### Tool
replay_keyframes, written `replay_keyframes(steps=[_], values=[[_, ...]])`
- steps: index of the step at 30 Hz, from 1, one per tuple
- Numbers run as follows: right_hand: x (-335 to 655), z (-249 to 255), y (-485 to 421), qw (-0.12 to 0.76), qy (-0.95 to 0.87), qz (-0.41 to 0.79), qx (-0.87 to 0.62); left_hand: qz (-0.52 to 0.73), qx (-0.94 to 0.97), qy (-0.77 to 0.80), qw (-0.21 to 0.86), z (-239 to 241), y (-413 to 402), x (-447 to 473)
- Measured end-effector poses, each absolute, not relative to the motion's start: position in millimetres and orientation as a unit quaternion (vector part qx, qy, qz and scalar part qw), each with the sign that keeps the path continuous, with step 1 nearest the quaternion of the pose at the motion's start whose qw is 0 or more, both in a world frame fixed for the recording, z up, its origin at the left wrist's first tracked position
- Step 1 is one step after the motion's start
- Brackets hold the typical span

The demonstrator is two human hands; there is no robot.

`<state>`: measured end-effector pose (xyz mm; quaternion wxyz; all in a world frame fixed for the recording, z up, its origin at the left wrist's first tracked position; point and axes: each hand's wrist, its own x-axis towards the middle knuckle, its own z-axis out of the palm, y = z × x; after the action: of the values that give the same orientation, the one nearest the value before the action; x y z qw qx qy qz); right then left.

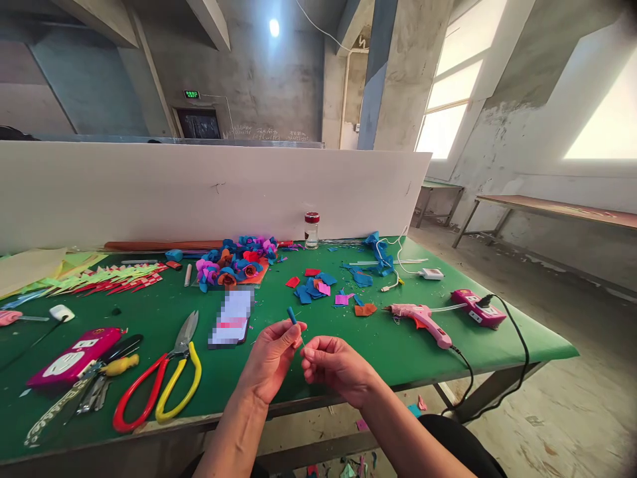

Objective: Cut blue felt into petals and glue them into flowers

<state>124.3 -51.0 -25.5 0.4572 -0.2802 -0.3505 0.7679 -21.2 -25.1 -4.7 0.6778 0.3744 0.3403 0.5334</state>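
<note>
Just past the table's front edge, my left hand (276,352) pinches a small rolled piece of blue paper (291,315), its tip sticking up above the thumb. A thin wire or thread runs down from it toward my right hand (331,365), whose thumb and forefinger are closed at its lower end; the exact contact is too small to make out. Beyond my hands lie blue paper pieces (309,291), with pink paper pieces (343,299) and an orange paper piece (365,309) beside them. Finished paper flowers (239,262) sit in a bunch farther back.
A pink glue gun (421,321) lies right, corded to a magenta power strip (478,309). Scissors (172,372), a blurred phone (231,318), keys (94,392) and another magenta box (77,358) are left. A lidded jar (311,230) stands before the white panel (223,192).
</note>
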Motion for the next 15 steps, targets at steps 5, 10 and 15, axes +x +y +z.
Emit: replay_keyframes(steps=[5, 10, 15], values=[[121.0, -23.6, -51.1, 0.521, -0.439, 0.646, -0.345, 0.560, 0.354, 0.333, 0.671, -5.0, -24.3, -20.3], [116.7, -23.6, -51.1, 0.519, -0.454, 0.624, -0.368, 0.576, 0.357, 0.337, 0.653, -5.1, -27.1, -18.5], [118.9, -26.2, -49.8, 0.504, -0.391, 0.685, -0.352, 0.531, 0.437, 0.355, 0.633, -8.2, -23.6, -27.9]])
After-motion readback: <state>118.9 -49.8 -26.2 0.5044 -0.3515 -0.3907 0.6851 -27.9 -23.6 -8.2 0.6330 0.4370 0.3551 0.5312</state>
